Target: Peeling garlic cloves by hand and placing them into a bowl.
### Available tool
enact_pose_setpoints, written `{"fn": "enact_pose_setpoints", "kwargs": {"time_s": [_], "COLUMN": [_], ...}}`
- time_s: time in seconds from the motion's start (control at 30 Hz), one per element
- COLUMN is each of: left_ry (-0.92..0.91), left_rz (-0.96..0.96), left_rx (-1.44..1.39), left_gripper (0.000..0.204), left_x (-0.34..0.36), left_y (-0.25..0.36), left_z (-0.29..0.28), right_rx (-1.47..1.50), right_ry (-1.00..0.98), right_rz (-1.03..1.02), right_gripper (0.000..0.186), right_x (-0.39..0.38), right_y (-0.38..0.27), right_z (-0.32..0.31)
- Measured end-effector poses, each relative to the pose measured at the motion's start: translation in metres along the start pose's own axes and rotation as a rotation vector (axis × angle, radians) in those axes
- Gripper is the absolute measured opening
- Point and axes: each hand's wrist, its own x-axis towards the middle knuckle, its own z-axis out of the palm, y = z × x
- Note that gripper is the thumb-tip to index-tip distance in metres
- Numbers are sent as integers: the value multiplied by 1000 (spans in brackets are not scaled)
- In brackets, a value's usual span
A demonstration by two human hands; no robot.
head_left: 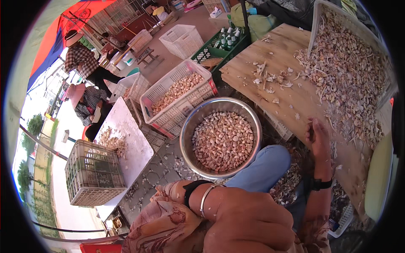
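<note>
Pinkish garlic cloves [350, 84] lie heaped beside the right hand [318, 135].

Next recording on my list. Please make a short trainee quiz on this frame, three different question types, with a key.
1. True or false: the steel bowl is filled with green bottles.
2. Which wrist wears the silver bracelet? A) right B) left C) neither
3. What is the heap beside the right hand spilling from?

Key:
1. False; it holds cloves.
2. B, the left hand's.
3. A tipped pale crate.
</note>
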Motion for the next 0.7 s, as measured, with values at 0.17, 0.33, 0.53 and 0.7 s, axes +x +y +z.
{"fn": "enact_pose_setpoints", "kwargs": {"time_s": [0.17, 0.33, 0.53, 0.7], "left_ry": [147, 102, 120, 2], "left_rz": [25, -82, -325, -839], "left_rx": [116, -179, -479, 600], "left_gripper": [16, 11, 19, 22], "left_x": [3, -5, -51, -92], "left_y": [11, 9, -26, -124], "left_z": [8, 0, -51, -141], "right_rx": [-40, 8, 17, 137], "right_ry": [-1, -1, 44, 268], "right_rz": [12, 46, -28, -146], "right_gripper": [34, 33, 29, 22], "right_x": [3, 4, -1, 0], "right_y": [6, 8, -2, -25], "right_z": [1, 4, 5, -28]}}
